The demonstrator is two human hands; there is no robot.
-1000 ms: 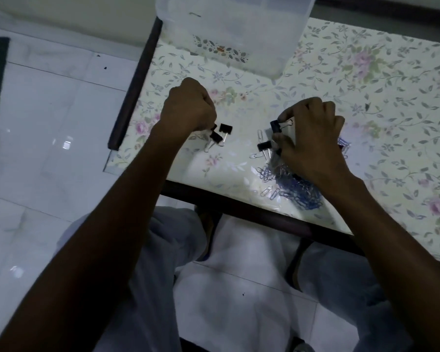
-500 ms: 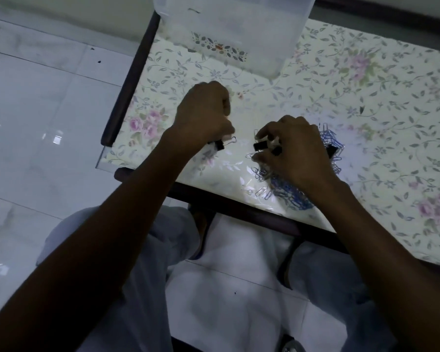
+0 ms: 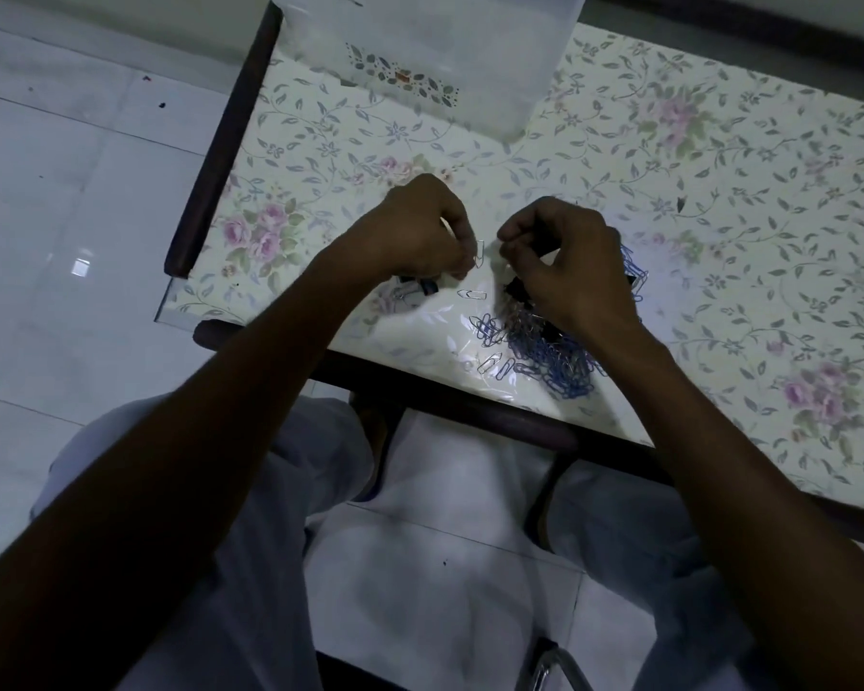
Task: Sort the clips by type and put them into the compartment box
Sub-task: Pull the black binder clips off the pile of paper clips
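Sorting had barely begun; we saw nothing in the compartment box [image 3: 420,52].
Our left hand [image 3: 420,231] pinched a silver paper clip [image 3: 479,254]; whether our curled right hand [image 3: 564,261] held anything we could not tell, and the blue paper clips [image 3: 549,351] lay heaped under those fingers.

Both forearms are stretched toward twelve o'clock, the left hand [image 3: 420,231] and right hand [image 3: 567,264] held close together, fingers curled inward.

A table [image 3: 719,157] with a floral cover fills the upper right of the frame, its dark wooden edge [image 3: 220,137] running down the upper left. White floor tiles [image 3: 71,216] show at left. Pale trousers [image 3: 320,491] fill the bottom.
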